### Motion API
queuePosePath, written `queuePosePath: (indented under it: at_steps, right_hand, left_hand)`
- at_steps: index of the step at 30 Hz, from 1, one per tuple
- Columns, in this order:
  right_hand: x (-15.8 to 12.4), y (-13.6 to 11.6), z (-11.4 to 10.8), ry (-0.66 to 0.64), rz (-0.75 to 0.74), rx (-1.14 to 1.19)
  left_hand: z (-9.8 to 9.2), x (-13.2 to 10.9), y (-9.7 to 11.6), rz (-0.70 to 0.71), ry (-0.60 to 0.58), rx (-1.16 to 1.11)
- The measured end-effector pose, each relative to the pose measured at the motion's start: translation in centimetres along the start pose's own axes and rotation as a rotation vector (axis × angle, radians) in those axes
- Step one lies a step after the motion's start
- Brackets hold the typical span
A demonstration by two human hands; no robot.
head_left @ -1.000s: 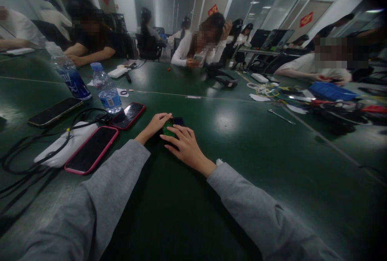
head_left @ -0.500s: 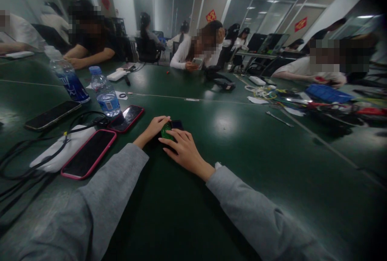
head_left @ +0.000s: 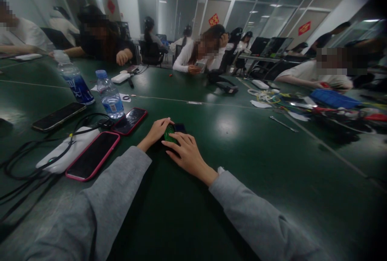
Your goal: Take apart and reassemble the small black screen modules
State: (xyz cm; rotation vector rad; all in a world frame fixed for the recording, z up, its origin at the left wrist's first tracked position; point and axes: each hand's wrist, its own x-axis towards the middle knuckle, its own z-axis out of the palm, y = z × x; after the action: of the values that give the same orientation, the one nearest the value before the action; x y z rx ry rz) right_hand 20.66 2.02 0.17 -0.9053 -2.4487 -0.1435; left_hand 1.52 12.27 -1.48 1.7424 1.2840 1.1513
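A small green circuit board point(head_left: 169, 133) with bright specks lies in front of me, and a dark flat piece point(head_left: 180, 127) shows beyond it. My left hand point(head_left: 159, 129) grips the board's left side, its thumb hidden and its fingertips at the top edge. On the board's near right side rest the fingertips of my right hand point(head_left: 188, 154), with the fingers stretched out and slightly apart. Part of the board is covered by these fingers.
Left of my hands are a pink-edged phone point(head_left: 93, 156), a red-edged phone point(head_left: 130, 121), a white power bank point(head_left: 68, 148) with black cables, and two bottles point(head_left: 111, 96). To the right lie a thin metal tool point(head_left: 283, 124), a blue tray point(head_left: 335, 98) and tangled wires. Several people sit across the table.
The whole view has shifted slightly right and down. Both hands keep the same hold on the board. At the far left, a person in black has moved their arms apart.
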Motion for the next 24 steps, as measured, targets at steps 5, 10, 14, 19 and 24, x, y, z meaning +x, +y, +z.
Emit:
queuePosePath:
  at_steps: [5,10,14,19,24]
  right_hand:
    - [0.1,0.0,0.2,0.003,-0.001,-0.005]
    - [-0.3,-0.3,-0.2,0.010,0.062,-0.081]
    - [1.4,-4.2,-0.4,0.026,0.070,-0.033]
    - [9.4,-12.9,2.4,-0.179,-0.309,0.240]
    - [13.9,-15.7,4.2,-0.341,-0.185,0.383]
  left_hand:
    - [0.0,-0.2,0.2,0.014,0.040,0.045]
    - [0.0,-0.1,0.2,0.004,0.011,0.037]
    - [-0.1,0.0,0.4,-0.036,-0.032,0.016]
    - [-0.4,-0.2,0.7,-0.076,-0.029,0.038]
    - [-0.7,-0.3,0.8,-0.079,-0.055,0.024]
